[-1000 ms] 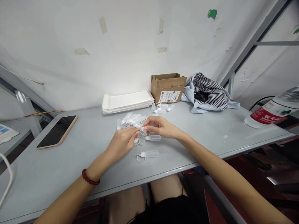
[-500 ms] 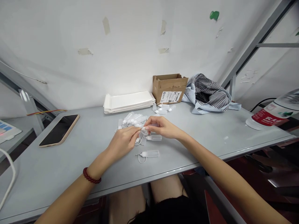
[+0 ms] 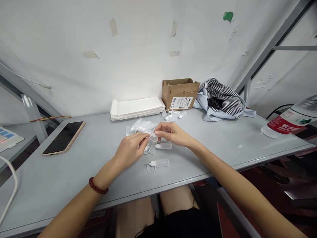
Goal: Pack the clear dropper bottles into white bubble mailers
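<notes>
My left hand (image 3: 130, 145) and my right hand (image 3: 173, 133) meet over a pile of small translucent needle-tip bottles (image 3: 145, 125). Between their fingertips is one needle-tip bottle (image 3: 154, 135); my left fingers pinch its tip end and my right fingers close around its body, which they mostly hide. A loose cap ring hangs below it. Just under my right hand lies another bottle (image 3: 165, 145) on its side. Nearer the table's front edge, a single bottle (image 3: 161, 163) with a thin metal tip and a cap loop lies on its side.
A stack of white trays (image 3: 138, 107) stands against the wall beside an open cardboard box (image 3: 180, 92), with several bottles (image 3: 173, 115) before it. Striped cloth (image 3: 220, 100) and a large water bottle (image 3: 284, 122) are to the right. A phone (image 3: 63, 138) lies left on the grey table (image 3: 210, 138).
The fingers of both hands have shifted slightly around the held bottle, and less of its body shows by my right hand. The loose bottles stay where they were.
</notes>
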The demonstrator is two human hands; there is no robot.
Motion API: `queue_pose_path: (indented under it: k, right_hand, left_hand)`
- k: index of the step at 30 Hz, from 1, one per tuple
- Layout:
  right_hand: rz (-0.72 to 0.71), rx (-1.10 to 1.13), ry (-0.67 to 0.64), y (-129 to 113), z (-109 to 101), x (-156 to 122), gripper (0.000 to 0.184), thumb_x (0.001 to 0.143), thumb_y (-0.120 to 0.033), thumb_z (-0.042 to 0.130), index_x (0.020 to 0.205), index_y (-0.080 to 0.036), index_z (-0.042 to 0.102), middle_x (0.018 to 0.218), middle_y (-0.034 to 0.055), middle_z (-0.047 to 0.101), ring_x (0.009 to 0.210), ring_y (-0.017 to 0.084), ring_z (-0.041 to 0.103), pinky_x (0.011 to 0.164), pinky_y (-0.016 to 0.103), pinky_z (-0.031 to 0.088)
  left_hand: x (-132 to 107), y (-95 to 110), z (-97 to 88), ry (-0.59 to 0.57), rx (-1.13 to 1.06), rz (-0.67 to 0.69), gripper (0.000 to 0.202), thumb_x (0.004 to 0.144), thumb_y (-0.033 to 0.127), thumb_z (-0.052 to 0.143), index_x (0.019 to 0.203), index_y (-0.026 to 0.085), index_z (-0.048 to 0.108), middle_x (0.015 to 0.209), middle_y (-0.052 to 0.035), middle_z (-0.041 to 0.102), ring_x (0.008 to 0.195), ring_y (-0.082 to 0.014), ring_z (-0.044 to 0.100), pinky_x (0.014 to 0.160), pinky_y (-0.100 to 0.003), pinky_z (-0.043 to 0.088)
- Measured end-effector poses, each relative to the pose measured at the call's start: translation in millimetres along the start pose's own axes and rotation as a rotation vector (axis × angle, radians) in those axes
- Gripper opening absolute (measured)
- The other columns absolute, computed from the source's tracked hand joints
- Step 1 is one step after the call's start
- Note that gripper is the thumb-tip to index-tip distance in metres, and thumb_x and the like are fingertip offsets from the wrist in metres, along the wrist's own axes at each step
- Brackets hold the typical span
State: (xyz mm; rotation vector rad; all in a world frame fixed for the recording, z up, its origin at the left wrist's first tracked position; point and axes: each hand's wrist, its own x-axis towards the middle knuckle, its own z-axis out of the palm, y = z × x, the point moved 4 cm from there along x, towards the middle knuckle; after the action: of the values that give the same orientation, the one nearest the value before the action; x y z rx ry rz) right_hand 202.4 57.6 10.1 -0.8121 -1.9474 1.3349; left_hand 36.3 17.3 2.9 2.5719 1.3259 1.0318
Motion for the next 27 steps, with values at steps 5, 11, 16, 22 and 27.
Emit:
queue_pose_path:
  k: [5, 11, 16, 22, 27]
  right_hand:
    - [0.028, -0.026, 0.044, -2.3, -3.0, 0.0, 0.024, 0.086, -0.038, 0.057, 0.083, -0.015, 0.059, 0.066, -0.0004, 0.061, 0.062, 0.010, 0.053, 0.060, 0.024, 0.038]
    - [0.025, -0.048, 0.036, -2.0, -2.8, -0.1, 0.025, 0.087, -0.039, 0.057, 0.083, -0.015, 0.059, 0.067, 0.0000, 0.061, 0.063, 0.010, 0.053, 0.062, 0.024, 0.037]
    - [0.017, -0.050, 0.016, 0.4, -1.5, 0.2, 0.023, 0.087, -0.037, 0.056, 0.083, -0.015, 0.059, 0.068, 0.0005, 0.061, 0.068, 0.012, 0.057, 0.068, 0.026, 0.040]
    - [0.009, -0.039, 0.007, 1.7, -0.9, 0.0, 0.021, 0.087, -0.036, 0.056, 0.082, -0.015, 0.058, 0.067, -0.0001, 0.061, 0.068, 0.012, 0.057, 0.068, 0.026, 0.041]
    - [0.009, -0.052, 0.009, 1.1, -0.9, 0.3, 0.021, 0.087, -0.035, 0.055, 0.082, -0.015, 0.058, 0.067, -0.0002, 0.061, 0.068, 0.012, 0.056, 0.069, 0.026, 0.041]
  left_hand:
    - [1.6, 2.3, -4.9, 0.089, 0.002, 0.027, 0.016, 0.090, 0.019, 0.052, 0.093, 0.014, 0.067, 0.073, -0.0014, 0.066, 0.059, -0.0110, 0.055, 0.056, -0.023, 0.041]
    - [1.7, 2.9, -6.3, 0.093, -0.001, 0.032, 0.014, 0.089, 0.017, 0.052, 0.089, 0.014, 0.065, 0.074, -0.0013, 0.067, 0.059, -0.0103, 0.055, 0.056, -0.022, 0.041]
    - [0.4, 1.8, -3.7, 0.054, 0.007, 0.019, 0.015, 0.089, 0.018, 0.051, 0.090, 0.015, 0.066, 0.072, -0.0006, 0.065, 0.059, -0.0106, 0.053, 0.055, -0.023, 0.040]
    - [-0.1, 2.0, -3.1, 0.033, -0.010, 0.010, 0.016, 0.089, 0.018, 0.050, 0.091, 0.016, 0.066, 0.073, -0.0009, 0.065, 0.059, -0.0108, 0.052, 0.056, -0.024, 0.040]
    - [0.2, 2.1, -3.1, 0.036, 0.000, 0.008, 0.017, 0.089, 0.018, 0.049, 0.090, 0.016, 0.066, 0.071, -0.0006, 0.064, 0.058, -0.0108, 0.051, 0.055, -0.023, 0.039]
